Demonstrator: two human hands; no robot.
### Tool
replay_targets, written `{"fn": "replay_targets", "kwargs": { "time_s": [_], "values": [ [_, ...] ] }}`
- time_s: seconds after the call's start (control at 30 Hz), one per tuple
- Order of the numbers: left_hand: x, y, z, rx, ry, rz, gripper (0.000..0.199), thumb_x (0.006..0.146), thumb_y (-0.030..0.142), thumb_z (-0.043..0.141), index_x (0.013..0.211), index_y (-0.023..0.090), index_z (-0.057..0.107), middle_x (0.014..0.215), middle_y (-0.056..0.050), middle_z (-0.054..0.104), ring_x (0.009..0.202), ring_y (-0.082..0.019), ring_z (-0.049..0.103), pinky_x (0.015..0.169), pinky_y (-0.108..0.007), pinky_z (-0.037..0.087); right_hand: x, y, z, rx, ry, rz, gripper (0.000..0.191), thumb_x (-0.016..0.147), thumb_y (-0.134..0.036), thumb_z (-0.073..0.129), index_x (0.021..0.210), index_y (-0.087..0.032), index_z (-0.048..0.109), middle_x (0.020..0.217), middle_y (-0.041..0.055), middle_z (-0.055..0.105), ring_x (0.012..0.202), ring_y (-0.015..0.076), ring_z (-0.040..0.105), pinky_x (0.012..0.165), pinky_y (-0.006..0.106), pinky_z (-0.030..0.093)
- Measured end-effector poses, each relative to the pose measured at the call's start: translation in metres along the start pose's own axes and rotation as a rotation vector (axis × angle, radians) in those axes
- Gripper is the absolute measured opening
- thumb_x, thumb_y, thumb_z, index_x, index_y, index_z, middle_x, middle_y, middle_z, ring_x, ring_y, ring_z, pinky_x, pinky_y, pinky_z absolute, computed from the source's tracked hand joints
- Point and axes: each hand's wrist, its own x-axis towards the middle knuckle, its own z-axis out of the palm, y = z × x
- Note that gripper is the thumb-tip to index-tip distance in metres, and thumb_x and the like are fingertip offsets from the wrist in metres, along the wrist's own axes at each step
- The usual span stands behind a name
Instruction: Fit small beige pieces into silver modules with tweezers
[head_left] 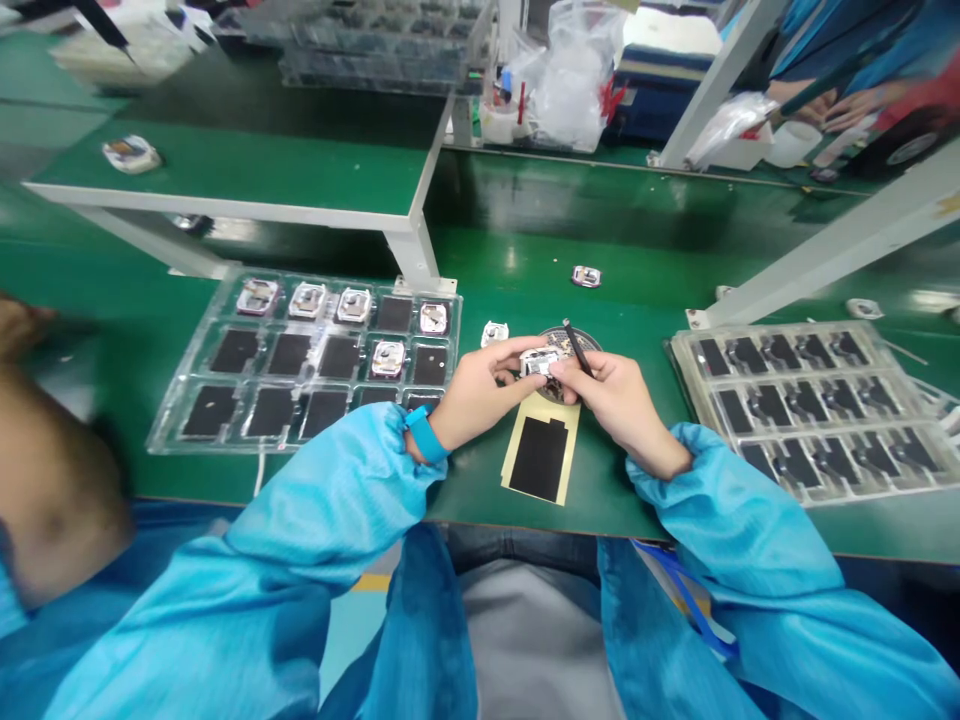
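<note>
My left hand (491,385) is closed on a small white watch-like housing (536,362) with metal parts inside, gripping it by its edges. My right hand (619,395) has a slim black tool (577,346), perhaps tweezers, tilted up between thumb and fingers, and its fingertips touch the housing's right side. Under the hands is a round grey perforated disc (589,345), partly covered. A yellow backing sheet (566,480) with a black cut-out sticker (538,457) lies just below them. Another white housing (495,333) rests beyond my left hand.
At left, a clear tray (176,400) holds several housings and black pieces. Stacked trays (705,415) with black parts stand at right. A raised green shelf (247,150) and a slanted white post (825,235) flank the bench. Other people's arms show at left and far right.
</note>
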Motion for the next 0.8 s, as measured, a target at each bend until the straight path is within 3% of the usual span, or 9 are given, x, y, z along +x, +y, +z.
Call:
{"fn": "replay_targets", "kwargs": {
  "time_s": [0.13,0.3,0.47,0.6,0.7,0.8],
  "values": [
    [-0.001,0.0,-0.0004,0.104,0.021,0.049,0.047,0.085,0.029,0.078,0.13,0.021,0.071,0.116,-0.009,0.076,0.075,-0.013,0.067,0.069,-0.026,0.057,-0.0004,-0.0037,0.0009,0.018,-0.01,0.018,0.04,0.083,-0.047,0.079,0.06,-0.017,0.063,0.059,-0.0022,0.061,0.054,0.0093,0.048,0.056,0.026,0.035],
    [-0.0022,-0.0021,-0.0006,0.129,0.045,0.072,0.048,0.085,0.031,0.079,0.132,0.022,0.072,0.091,-0.004,0.078,0.072,-0.013,0.067,0.072,-0.026,0.059,0.0004,-0.0014,-0.0002,0.044,-0.021,0.016,0.04,0.083,-0.048,0.078,0.063,-0.017,0.064,0.059,-0.0012,0.061,0.056,0.0102,0.05,0.054,0.026,0.034],
    [-0.0022,-0.0011,-0.0004,0.102,0.082,0.08,0.048,0.081,0.032,0.083,0.127,0.023,0.075,0.103,-0.006,0.08,0.076,-0.014,0.07,0.077,-0.029,0.062,0.0009,-0.0001,0.0005,0.011,0.005,0.005,0.038,0.08,-0.051,0.081,0.068,-0.018,0.065,0.061,-0.0012,0.062,0.056,0.0109,0.053,0.055,0.026,0.042],
    [-0.0009,0.0016,-0.0003,-0.093,0.048,-0.044,0.053,0.076,0.03,0.087,0.126,0.019,0.074,0.106,-0.008,0.08,0.082,-0.018,0.075,0.082,-0.033,0.064,0.0005,-0.0012,0.0042,0.066,0.108,-0.123,0.038,0.072,-0.044,0.089,0.089,-0.021,0.065,0.086,0.0013,0.072,0.079,0.0162,0.068,0.074,0.03,0.056],
    [0.0002,0.0023,-0.0004,-0.221,0.006,-0.105,0.056,0.072,0.029,0.09,0.125,0.018,0.074,0.116,-0.011,0.078,0.09,-0.021,0.077,0.088,-0.036,0.064,0.0006,-0.0008,0.0057,0.106,0.067,-0.16,0.04,0.074,-0.042,0.087,0.101,-0.022,0.065,0.095,0.0027,0.073,0.087,0.0179,0.07,0.081,0.033,0.059],
    [0.0009,0.0032,-0.0007,-0.255,0.002,-0.144,0.057,0.07,0.029,0.091,0.124,0.017,0.074,0.115,-0.011,0.078,0.091,-0.022,0.078,0.09,-0.038,0.064,0.0013,0.0012,0.0053,0.11,0.056,-0.162,0.034,0.077,-0.039,0.086,0.099,-0.022,0.067,0.094,0.0027,0.073,0.086,0.018,0.071,0.084,0.035,0.06]
  ]
}}
